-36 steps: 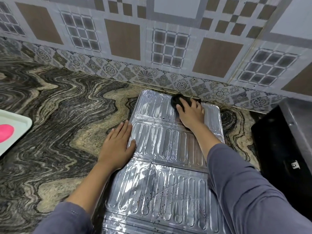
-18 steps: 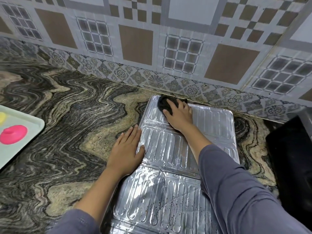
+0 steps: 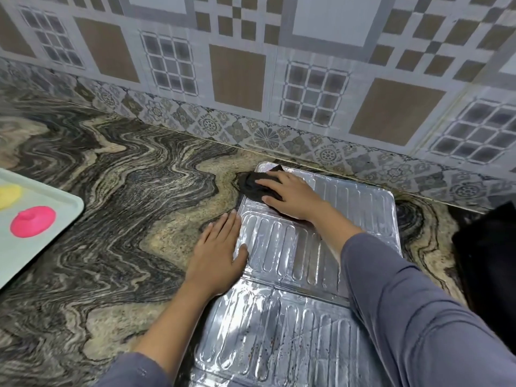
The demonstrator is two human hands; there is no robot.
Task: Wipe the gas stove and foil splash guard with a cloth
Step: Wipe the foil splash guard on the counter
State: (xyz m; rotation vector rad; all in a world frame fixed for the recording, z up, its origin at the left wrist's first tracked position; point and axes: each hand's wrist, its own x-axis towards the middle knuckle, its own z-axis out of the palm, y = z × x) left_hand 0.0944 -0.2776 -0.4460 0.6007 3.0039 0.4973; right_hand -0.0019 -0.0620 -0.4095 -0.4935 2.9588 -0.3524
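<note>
Ribbed foil splash guard [image 3: 287, 247] lying flat on the marbled surface [image 3: 111, 191], right hand [image 3: 293, 196] with straight fingers pressing a dark cloth [image 3: 251, 185] onto the guard's far left corner, left hand [image 3: 217, 255] flat and open on its left edge, pale tray [image 3: 36, 252] well left of the guard holding a pink disc [image 3: 33, 220] and a yellow piece [image 3: 8, 195].

The left hand [image 3: 220, 255] lies flat, palm down, its straight fingers close together and pointing to 12 o'clock. The right hand [image 3: 290, 196], at 1 o'clock from it and apart, is also palm down, fingers slightly spread toward 10 o'clock. The right forearm [image 3: 332, 233] runs back toward 5 o'clock, the left forearm [image 3: 178, 311] toward 7 o'clock.
</note>
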